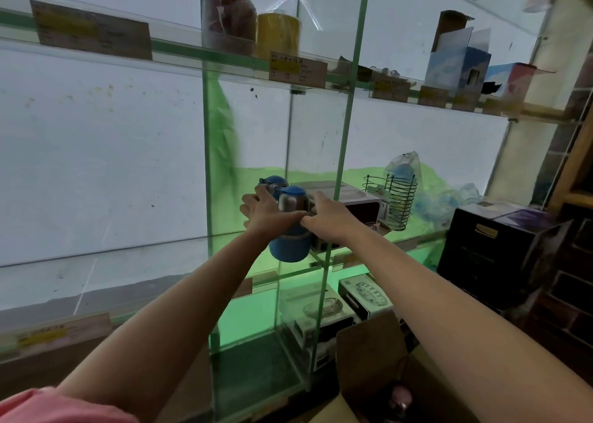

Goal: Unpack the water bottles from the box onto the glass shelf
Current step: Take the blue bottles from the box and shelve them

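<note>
Mid-frame, both hands, left and right, clasp a blue bottle; nudging its neighbour could topple it off the glass shelf.

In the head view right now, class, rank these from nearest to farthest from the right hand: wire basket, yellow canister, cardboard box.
1. Wire basket: just right of the right hand, same shelf.
2. Cardboard box: well below, on the floor.
3. Yellow canister: upper shelf, far above.

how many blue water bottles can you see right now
2. One blue bottle is held between the left hand and right hand at the glass shelf; the other bottle stands just behind it. More may be hidden.
</note>
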